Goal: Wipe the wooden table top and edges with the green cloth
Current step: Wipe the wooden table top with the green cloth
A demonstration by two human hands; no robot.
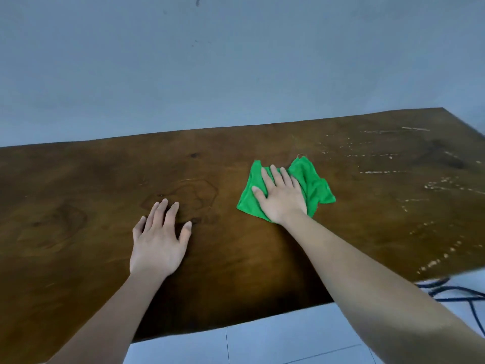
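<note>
Pressure wants to be even under the right hand [282, 198], fingers [274, 177] straight and flat on the green cloth [315, 187] on the worktop [236, 258], stroking toward the pale streaks [433, 185] right of the cloth, while the left hand [157, 245], spread empty left of it, braces.

We are finding no text, label, brand, number or sign that we can read. On the right part of the wooden table [367, 206] we are seeing pale whitish marks [443, 186], but they are forming no letters or digits that we can make out.
</note>
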